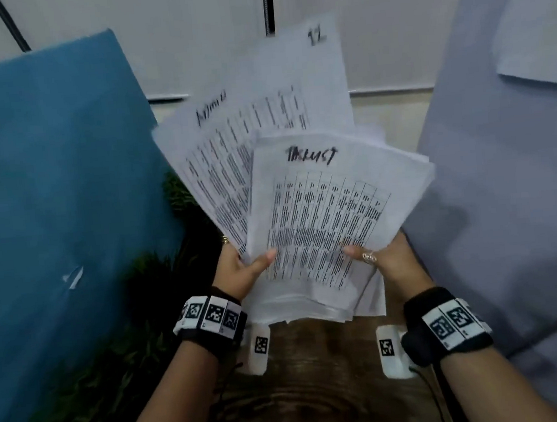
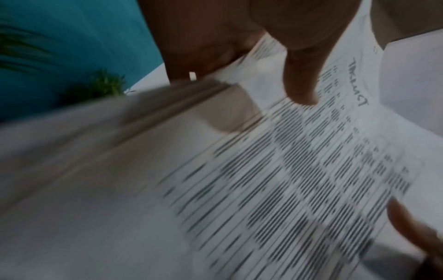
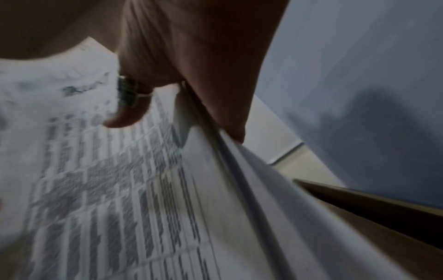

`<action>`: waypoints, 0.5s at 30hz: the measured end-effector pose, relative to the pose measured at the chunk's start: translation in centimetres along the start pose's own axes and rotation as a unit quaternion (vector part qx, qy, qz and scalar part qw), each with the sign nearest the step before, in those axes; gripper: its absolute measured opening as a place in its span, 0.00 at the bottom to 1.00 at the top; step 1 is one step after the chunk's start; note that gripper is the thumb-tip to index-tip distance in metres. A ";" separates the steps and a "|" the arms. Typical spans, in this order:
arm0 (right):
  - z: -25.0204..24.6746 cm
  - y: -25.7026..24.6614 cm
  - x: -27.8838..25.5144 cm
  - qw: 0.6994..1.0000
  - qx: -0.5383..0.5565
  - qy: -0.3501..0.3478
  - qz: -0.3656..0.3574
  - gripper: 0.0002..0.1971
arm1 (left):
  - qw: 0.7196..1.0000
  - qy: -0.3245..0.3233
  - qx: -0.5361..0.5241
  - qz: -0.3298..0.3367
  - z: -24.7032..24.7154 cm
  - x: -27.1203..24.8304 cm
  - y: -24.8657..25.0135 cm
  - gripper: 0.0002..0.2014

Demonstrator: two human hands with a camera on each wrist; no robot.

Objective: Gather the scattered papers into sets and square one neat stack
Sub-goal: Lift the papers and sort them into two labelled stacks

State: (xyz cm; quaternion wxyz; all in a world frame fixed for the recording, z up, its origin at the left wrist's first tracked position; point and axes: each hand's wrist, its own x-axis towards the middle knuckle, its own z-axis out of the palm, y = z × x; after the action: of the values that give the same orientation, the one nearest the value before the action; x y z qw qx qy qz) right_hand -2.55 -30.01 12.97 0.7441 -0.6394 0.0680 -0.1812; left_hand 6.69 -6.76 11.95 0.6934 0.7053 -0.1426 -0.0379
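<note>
1. At the far left of the head view stands a blue panel (image 1: 50,197), with dark green foliage (image 1: 149,289) at its foot, between it and the papers.
2. Your left hand (image 1: 242,271) grips the lower left edge of the papers (image 1: 304,215): its thumb (image 1: 264,257) lies on the top printed sheet and the fingers are tucked underneath. The left wrist view shows the same thumb (image 2: 299,79) pressed flat on the print (that picture is blurred).
3. The papers are held up in front of you, between the two hands, fanned and not squared. A table-printed sheet with a handwritten heading lies on top; a second printed set (image 1: 219,169) splays out to its upper left, and a sheet marked in its top corner (image 1: 311,66) sticks up behind.
4. Your right hand (image 1: 385,258) holds the lower right edge of the papers, its ringed thumb (image 1: 358,252) on top and the fingers beneath. In the right wrist view the thumb (image 3: 127,113) rests on the print and the sheets' edges run under the palm.
5. Right of the papers rises a pale grey panel (image 1: 504,191).
6. Below the papers lies a brown wooden surface (image 1: 320,392).
</note>
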 end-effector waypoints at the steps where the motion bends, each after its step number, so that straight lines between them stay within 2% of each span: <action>1: -0.2 1.1 -0.1 1.000 -0.016 -0.010 0.018 0.27 | 1.000 0.000 -0.014 -0.004 0.2 -0.3 -0.3 0.21; 4: -0.4 3.7 -0.9 0.997 -0.051 -0.003 0.061 0.24 | 1.000 0.014 -0.011 -0.005 1.1 -1.2 -1.6 0.24; 6: -0.9 4.3 -0.9 0.997 -0.039 0.017 0.072 0.25 | 0.999 0.010 -0.036 -0.003 1.1 -0.9 -1.8 0.33; 8: -2.0 4.2 -0.3 0.996 -0.011 0.020 0.082 0.39 | 0.997 -0.004 -0.079 0.009 0.3 0.0 -0.8 0.43; 10: -2.7 3.6 0.3 0.996 -0.008 -0.003 0.091 0.45 | 0.995 -0.034 -0.086 0.024 -0.5 0.9 0.5 0.50; 12: -2.7 2.8 0.6 0.994 -0.031 -0.041 0.093 0.42 | 0.993 -0.080 -0.074 0.038 -0.8 1.5 2.3 0.51; 15: -2.5 2.3 0.7 0.991 -0.075 -0.058 0.093 0.31 | 0.992 -0.115 -0.031 0.032 -0.7 2.4 2.9 0.43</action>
State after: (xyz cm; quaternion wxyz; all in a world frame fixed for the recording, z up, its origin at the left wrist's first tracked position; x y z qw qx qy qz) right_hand -2.29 -32.33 10.43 0.7105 -0.6936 0.0971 -0.0687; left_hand 8.71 -6.66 15.20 0.6950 0.6694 -0.2424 -0.1007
